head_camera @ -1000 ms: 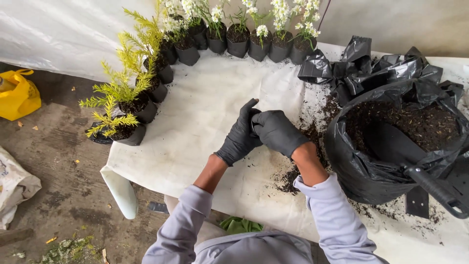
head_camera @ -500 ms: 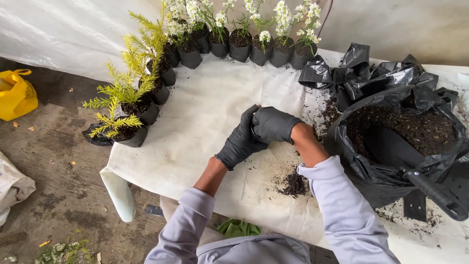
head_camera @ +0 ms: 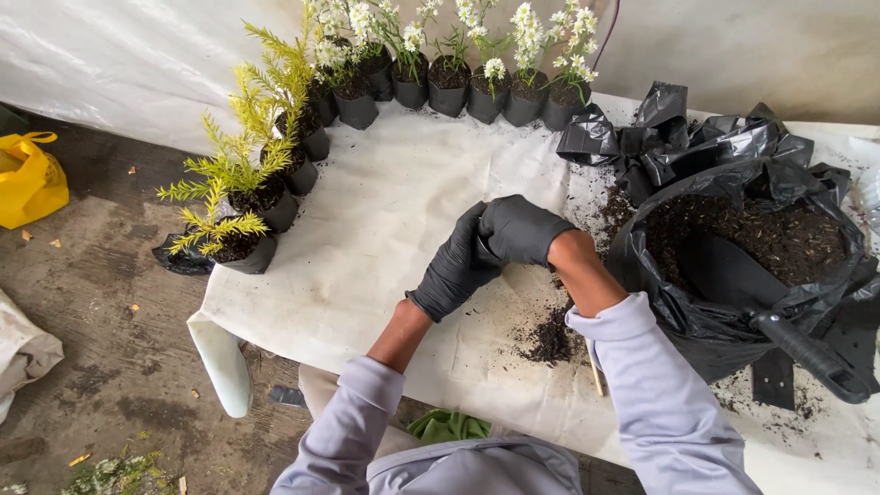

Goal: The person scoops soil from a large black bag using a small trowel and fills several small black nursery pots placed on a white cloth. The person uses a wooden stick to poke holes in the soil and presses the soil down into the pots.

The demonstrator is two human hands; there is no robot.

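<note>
Over white sheet [head_camera: 385, 238], gloved left hand [head_camera: 456, 268], right hand [head_camera: 521, 229] touching

View: single head-worn camera, no second view to overlap.
Position: above the person's own arms, at the near edge of the white-covered table [head_camera: 385, 229].
Facing: steeply down and forward, toward the white sheet wall [head_camera: 119, 55] behind the table.
Range: close; both sleeves run off the bottom edge.
Left margin: floor [head_camera: 101, 302] beside the table.
</note>
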